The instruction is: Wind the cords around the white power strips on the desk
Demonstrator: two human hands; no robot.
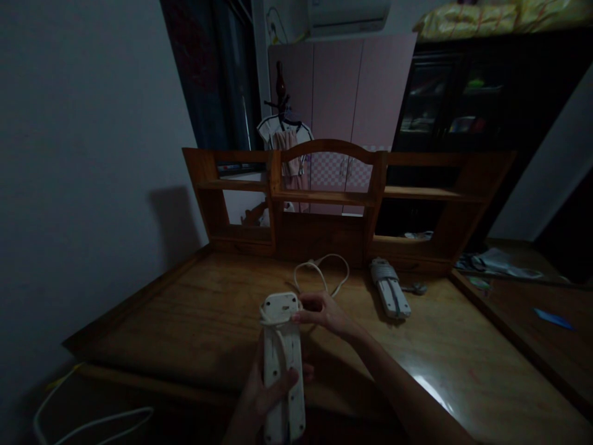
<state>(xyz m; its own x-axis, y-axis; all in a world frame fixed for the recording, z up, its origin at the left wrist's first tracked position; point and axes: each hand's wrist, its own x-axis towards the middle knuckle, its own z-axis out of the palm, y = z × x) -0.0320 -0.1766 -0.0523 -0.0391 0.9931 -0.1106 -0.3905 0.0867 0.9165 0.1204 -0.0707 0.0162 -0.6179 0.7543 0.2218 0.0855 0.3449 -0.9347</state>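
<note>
In the head view, a white power strip (283,355) is held upright above the desk's near edge, its screwed back side towards me. My left hand (273,389) is wrapped round its lower half, the thumb across the back. White cord (277,320) loops round the strip's upper end and also runs down along its back. My right hand (324,315) pinches the cord at the strip's upper right edge. The loose cord (345,266) curves over the desk behind that hand. To the right lies a second power strip (391,290), its cord wound round one end.
A wooden desk (185,309) carries a low shelf unit (324,198) along its back. A wall (92,154) borders the left. White cable (102,420) hangs at the lower left. A blue packet (553,318) lies on the right-hand surface. Behind stand a pink wardrobe (336,93) and dark cabinet (449,123).
</note>
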